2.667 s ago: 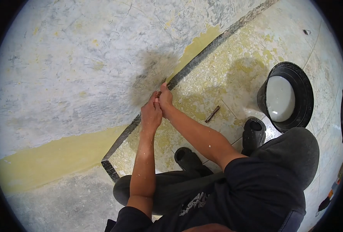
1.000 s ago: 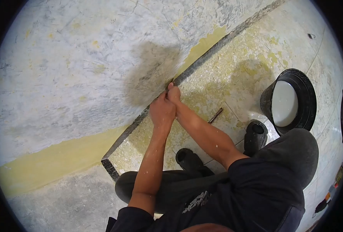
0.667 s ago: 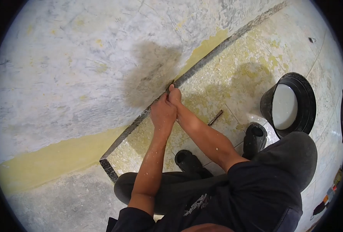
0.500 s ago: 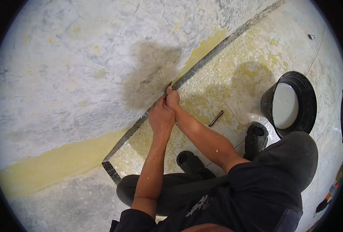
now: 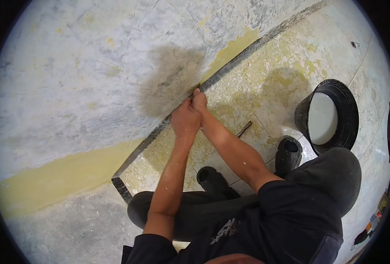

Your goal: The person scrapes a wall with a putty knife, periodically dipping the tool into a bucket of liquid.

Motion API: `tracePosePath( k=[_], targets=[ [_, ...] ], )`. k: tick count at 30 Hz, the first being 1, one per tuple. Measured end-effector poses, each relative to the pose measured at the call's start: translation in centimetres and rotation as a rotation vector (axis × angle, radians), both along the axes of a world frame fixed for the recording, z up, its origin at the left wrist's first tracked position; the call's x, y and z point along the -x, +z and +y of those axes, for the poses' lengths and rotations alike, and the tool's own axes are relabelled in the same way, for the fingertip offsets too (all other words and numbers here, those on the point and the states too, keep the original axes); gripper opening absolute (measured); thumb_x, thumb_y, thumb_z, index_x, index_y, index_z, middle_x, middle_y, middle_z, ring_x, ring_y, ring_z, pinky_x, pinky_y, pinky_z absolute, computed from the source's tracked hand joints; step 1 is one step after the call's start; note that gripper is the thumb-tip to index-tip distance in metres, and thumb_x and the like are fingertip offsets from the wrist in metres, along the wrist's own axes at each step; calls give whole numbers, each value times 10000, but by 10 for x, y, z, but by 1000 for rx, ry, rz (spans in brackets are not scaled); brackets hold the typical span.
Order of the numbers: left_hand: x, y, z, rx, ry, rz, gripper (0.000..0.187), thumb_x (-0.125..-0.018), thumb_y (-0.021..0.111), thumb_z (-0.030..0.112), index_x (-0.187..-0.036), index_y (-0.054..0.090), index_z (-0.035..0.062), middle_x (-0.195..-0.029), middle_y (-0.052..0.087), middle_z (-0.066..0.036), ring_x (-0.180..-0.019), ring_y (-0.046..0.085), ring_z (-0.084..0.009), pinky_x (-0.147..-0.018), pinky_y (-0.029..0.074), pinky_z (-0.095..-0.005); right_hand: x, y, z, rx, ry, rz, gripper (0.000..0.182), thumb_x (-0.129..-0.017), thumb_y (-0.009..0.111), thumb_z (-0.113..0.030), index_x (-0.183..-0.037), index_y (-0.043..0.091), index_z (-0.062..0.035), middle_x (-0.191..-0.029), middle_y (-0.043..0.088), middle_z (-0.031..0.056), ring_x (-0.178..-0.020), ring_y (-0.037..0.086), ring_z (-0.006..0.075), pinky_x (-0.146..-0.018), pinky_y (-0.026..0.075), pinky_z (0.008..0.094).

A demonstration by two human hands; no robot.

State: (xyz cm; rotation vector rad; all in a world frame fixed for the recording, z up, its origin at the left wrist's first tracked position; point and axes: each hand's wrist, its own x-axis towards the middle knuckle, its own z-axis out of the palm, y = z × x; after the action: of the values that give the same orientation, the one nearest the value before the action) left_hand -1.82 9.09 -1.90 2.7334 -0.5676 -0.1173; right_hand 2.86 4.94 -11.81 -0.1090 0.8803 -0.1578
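My left hand is closed, its fingers curled against the dark baseboard strip at the foot of the wall. Close beside it and slightly farther along, my right hand is closed too, thumb pointing up the strip. Whatever they grip is hidden by the fingers; only a small dark bit shows past the right thumb. Just beyond the hands, a band of yellow paint borders the scraped, mottled wall. Pale and yellow flakes cover the floor beside the strip.
A black bucket with whitish liquid stands at right, near my knee. Behind my right forearm lies a thin dark stick-like piece. My dark shoes are on the tiles. More yellow paint runs along the wall's lower left.
Both hands have moved slightly up and to the right along the baseboard, staying together and closed. The view has shifted a little.
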Motion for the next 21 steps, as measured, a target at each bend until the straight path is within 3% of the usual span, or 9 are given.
tracePosePath(
  k=[1,2,4,8,10,11,13,17,21],
  targets=[
    [-3,1,-6,-83,-47,-21,286,-858,473,169,-1032,676,68,-914,677,-213,-843,645,-404,-734,507,-482,-5,3,-6,-331,-216,-205,536,-1019,336,-391,-844,634,19,-750,631,136,-639,602,245,-579,470,389],
    [-6,3,-8,-72,-50,-29,286,-858,473,169,-1032,676,68,-914,677,-213,-843,645,-404,-734,507,-482,-9,3,-10,-321,-217,-214,536,-1019,336,-391,-844,634,19,-750,631,136,-639,602,245,-579,470,389],
    [-1,4,-7,-33,-68,-78,289,-857,476,175,-1033,681,72,-889,675,-222,-823,645,-410,-718,508,-483,-15,-27,-1,23,-130,-148,526,-1015,348,-387,-846,634,20,-745,623,130,-628,588,228,-570,467,375],
    [4,5,-1,5,-20,-83,281,-855,472,137,-1024,683,61,-909,681,-195,-853,642,-405,-758,499,-454,-16,-52,14,146,-72,-124,483,-1019,360,-353,-875,619,28,-768,620,116,-627,578,207,-566,471,369],
    [-2,6,0,41,-25,-42,304,-855,482,179,-1067,677,82,-881,676,-220,-831,645,-409,-721,512,-482,3,7,-10,202,23,31,471,-1027,371,-328,-827,605,28,-734,606,89,-599,553,166,-535,452,346],
    [-1,4,3,50,-28,-51,304,-855,482,179,-1067,677,82,-881,676,-220,-831,645,-409,-721,512,-482,5,14,-8,211,19,22,471,-1027,371,-328,-827,605,28,-734,606,89,-599,553,166,-535,452,346],
    [2,3,0,1,-33,-115,290,-847,493,173,-1041,687,80,-877,680,-215,-829,648,-408,-727,516,-467,6,24,-9,-57,-224,-157,498,-1011,401,-346,-733,591,21,-666,587,91,-570,545,188,-536,444,371],
    [-7,10,2,1,4,-85,285,-846,496,178,-1033,692,91,-861,679,-219,-829,650,-409,-734,515,-465,-18,-11,4,54,-149,-82,489,-995,418,-336,-737,600,37,-675,593,123,-569,552,204,-547,446,366],
    [-6,12,4,39,17,-62,282,-848,490,184,-1020,699,105,-876,682,-209,-833,653,-401,-738,515,-462,-3,15,0,209,-88,119,473,-963,464,-352,-770,612,54,-698,604,141,-583,564,219,-566,454,378]
  ],
)
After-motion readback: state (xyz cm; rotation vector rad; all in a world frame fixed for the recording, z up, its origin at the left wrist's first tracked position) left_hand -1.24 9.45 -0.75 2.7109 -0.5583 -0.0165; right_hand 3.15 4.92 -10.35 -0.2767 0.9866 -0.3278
